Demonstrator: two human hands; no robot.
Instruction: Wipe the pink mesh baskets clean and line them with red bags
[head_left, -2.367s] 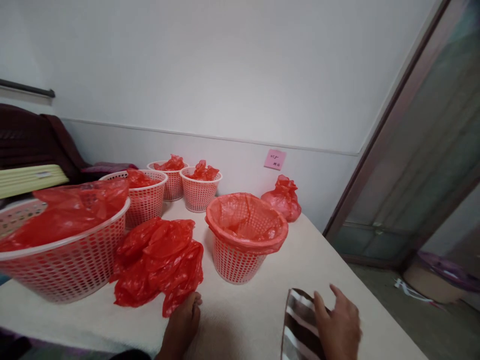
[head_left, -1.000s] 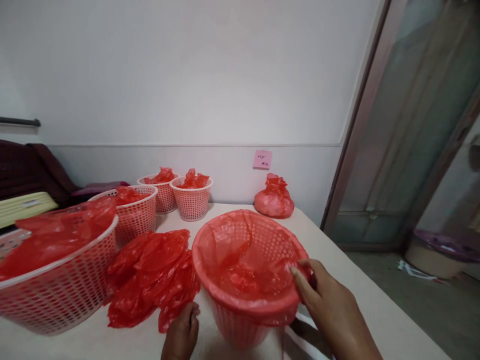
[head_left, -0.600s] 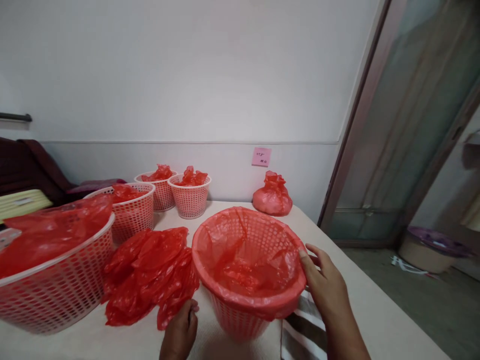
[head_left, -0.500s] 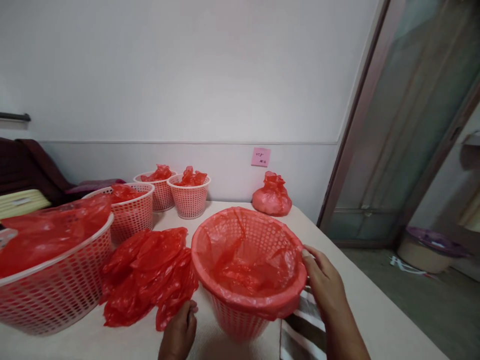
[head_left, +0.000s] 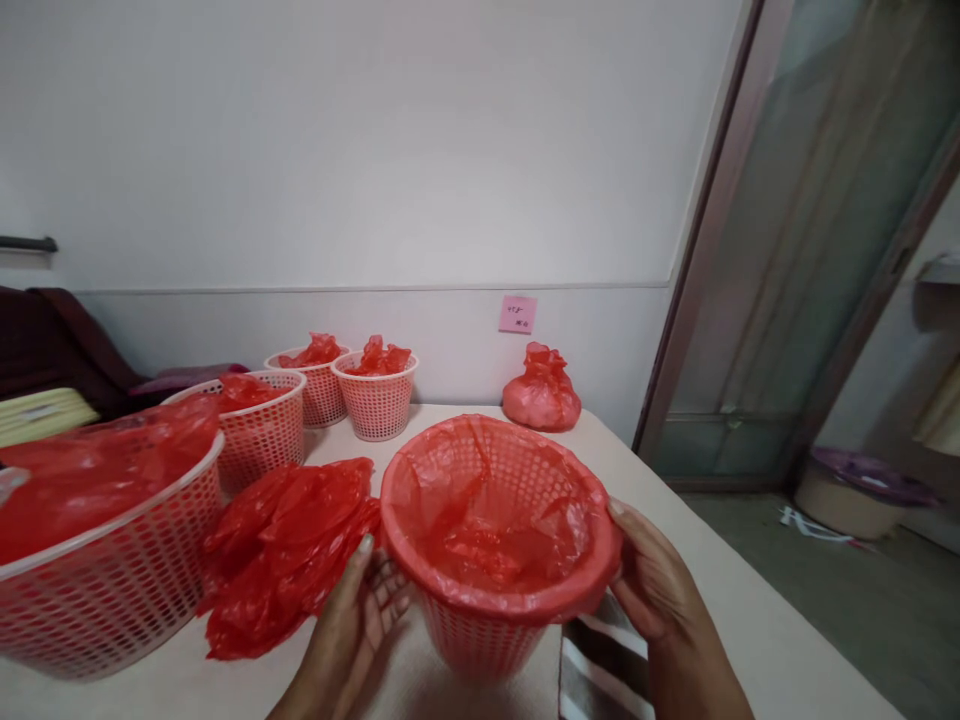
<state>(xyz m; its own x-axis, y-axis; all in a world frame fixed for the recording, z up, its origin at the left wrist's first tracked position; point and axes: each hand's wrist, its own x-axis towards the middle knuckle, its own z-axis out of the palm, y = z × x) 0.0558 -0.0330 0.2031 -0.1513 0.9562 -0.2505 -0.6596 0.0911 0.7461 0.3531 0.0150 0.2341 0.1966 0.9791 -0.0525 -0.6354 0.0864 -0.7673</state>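
Note:
A pink plastic mesh wastebasket [head_left: 484,640], lined with a red plastic bag [head_left: 510,550] folded over its rim, stands in front of me on the table. My right hand [head_left: 656,580] grips its right rim, thumb near the top edge and fingers partly hidden underneath. On the other side, my left hand [head_left: 356,620] is open with fingers apart, close against the basket's left side; I cannot tell whether it touches. Just left of that hand lies a crumpled heap of red plastic bags [head_left: 289,550]. A striped brown and white cloth [head_left: 604,665] shows partly under the right hand.
Several baskets with red bags line the left side, including a large near one [head_left: 112,580] and a small far one [head_left: 377,405]. A tied red bag [head_left: 541,395] sits by the wall below a pink note [head_left: 517,314]. The table's right edge borders the floor and a glass door [head_left: 780,240].
My left hand has opened from a closed shape and moved up to the basket's left side. My right hand has shifted slightly lower around the rim.

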